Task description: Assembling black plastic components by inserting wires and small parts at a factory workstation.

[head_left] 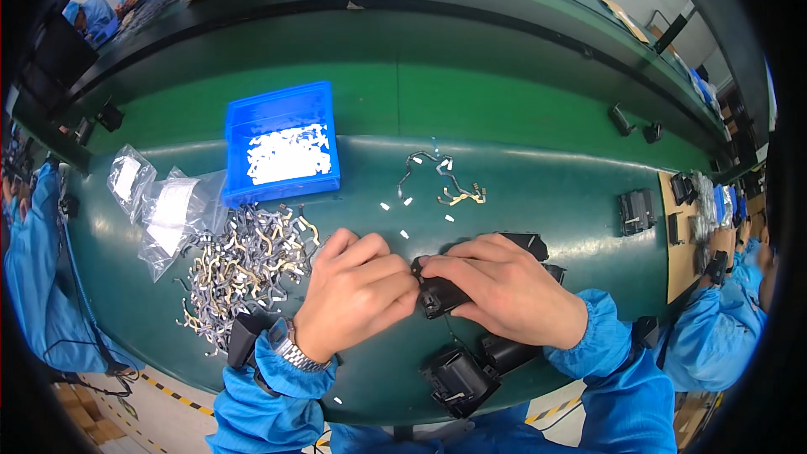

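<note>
A black plastic housing [439,296] lies under my right hand [513,290], whose thumb and fingers are closed round it. At the housing's left end, my left hand [357,286] is closed with curled fingers, its fingertips against or right beside the part. Whatever those fingertips hold is hidden. Nearer me are more black housings [461,380], and another black part [525,244] shows just beyond my right hand. To the left of my left hand spreads a heap of short wire harnesses [244,273] in grey and yellow with white connectors.
A blue bin [282,189] of small white pieces stands beyond the heap, beside clear plastic bags [172,210]. Several loose white pieces [404,234] and a few harnesses [458,196] lie ahead. A black part [636,212] sits at the right. Co-workers in blue [714,328] are at both sides.
</note>
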The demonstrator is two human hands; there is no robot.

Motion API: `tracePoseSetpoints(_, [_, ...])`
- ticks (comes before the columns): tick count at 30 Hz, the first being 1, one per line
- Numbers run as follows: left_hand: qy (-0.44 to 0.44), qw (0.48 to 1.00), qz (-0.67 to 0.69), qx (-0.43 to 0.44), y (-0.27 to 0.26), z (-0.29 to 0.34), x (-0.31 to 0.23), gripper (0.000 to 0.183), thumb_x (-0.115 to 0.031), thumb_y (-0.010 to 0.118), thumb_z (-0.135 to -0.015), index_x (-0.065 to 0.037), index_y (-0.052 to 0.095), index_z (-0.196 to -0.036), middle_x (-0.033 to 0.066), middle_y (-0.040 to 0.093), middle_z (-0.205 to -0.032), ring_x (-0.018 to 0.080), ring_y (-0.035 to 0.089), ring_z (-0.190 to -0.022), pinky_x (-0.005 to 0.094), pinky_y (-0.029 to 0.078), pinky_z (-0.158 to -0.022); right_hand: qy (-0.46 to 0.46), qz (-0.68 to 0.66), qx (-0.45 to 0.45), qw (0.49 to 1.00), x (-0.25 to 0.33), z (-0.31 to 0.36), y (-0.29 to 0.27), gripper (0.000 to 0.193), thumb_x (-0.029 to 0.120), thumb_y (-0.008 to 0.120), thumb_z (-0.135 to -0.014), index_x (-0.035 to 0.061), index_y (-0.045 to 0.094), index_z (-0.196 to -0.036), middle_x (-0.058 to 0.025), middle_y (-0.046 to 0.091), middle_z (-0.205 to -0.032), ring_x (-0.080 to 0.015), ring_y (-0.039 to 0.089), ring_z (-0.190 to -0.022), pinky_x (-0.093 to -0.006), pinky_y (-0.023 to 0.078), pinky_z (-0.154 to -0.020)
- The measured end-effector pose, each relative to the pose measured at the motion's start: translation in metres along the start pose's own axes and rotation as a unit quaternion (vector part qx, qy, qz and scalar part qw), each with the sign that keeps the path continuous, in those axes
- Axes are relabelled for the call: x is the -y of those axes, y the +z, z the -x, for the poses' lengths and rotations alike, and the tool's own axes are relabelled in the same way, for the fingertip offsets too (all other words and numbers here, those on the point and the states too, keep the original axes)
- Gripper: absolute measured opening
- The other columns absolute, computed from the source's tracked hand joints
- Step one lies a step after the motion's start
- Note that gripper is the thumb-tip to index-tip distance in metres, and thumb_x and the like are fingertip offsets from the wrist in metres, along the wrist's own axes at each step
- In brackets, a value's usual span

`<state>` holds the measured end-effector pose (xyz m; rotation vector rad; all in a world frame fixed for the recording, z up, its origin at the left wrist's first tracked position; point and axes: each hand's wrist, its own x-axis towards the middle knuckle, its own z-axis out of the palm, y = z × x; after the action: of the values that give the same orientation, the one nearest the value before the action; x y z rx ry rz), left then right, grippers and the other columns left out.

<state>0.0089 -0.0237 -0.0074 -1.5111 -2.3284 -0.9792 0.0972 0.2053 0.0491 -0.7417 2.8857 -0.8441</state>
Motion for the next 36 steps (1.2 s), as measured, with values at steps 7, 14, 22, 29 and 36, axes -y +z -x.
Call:
tracePoseSetpoints(7, [-0.012,0.999,-0.006,-0.029,-0.001,-0.001,0.000,0.012,-0.014,0.082,-0.074,-0.014,0.071,-0.078,-0.0057,0.064,-0.081,0.0172,0.062,-0.086,0.0363,0.042,-0.075,0.023,-0.014,0.007,1.000,0.001,0.001,-0.002,0.066,0.004,0.086,-0.077,0.0035,0.059,-0.137,-0.0125,0.074,-0.116,-0.0331,0.065,-0.122,-0.0438,0.049,-0.103])
tracePoseSetpoints(14, [-0.020,0.987,0.150,0.046,-0.011,-0.007,-0.002,0.022,-0.022,0.092,-0.077,-0.016,0.083,-0.096,-0.0033,0.073,-0.110,0.0217,0.065,-0.094,0.0378,0.044,-0.078,0.000,0.024,0.028,0.999,-0.004,0.003,-0.002,0.059,0.001,0.078,-0.083,0.0053,0.055,-0.137,-0.0087,0.072,-0.131,-0.0379,0.056,-0.137,-0.0528,0.038,-0.113])
tracePoseSetpoints(22, [0.009,0.994,0.103,0.028,-0.006,-0.002,0.002,0.021,-0.030,0.089,-0.080,-0.015,0.081,-0.093,-0.0048,0.074,-0.098,0.0199,0.065,-0.093,0.0363,0.045,-0.078,-0.006,0.040,-0.018,0.999,0.003,0.002,-0.012,0.030,0.015,0.084,-0.085,0.0119,0.074,-0.113,-0.0023,0.068,-0.137,-0.0331,0.051,-0.140,-0.0516,0.039,-0.113])
tracePoseSetpoints(29, [0.006,0.991,0.130,0.036,-0.009,-0.004,0.000,0.016,-0.022,0.088,-0.082,-0.014,0.082,-0.094,-0.0034,0.077,-0.096,0.0209,0.067,-0.096,0.0358,0.048,-0.083,-0.013,0.051,-0.066,0.996,0.003,0.001,-0.005,0.014,0.018,0.087,-0.082,0.0126,0.081,-0.094,0.0046,0.073,-0.116,-0.0233,0.061,-0.120,-0.0428,0.045,-0.103])
tracePoseSetpoints(36, [0.000,0.986,0.161,0.036,-0.007,-0.002,0.002,0.015,-0.020,0.087,-0.083,-0.012,0.081,-0.093,-0.0014,0.078,-0.094,0.0223,0.069,-0.095,0.0363,0.049,-0.086,-0.034,0.066,-0.092,0.993,0.006,0.002,-0.002,0.015,0.017,0.088,-0.078,0.0123,0.081,-0.090,0.0046,0.075,-0.106,-0.0225,0.066,-0.104,-0.0406,0.049,-0.092])
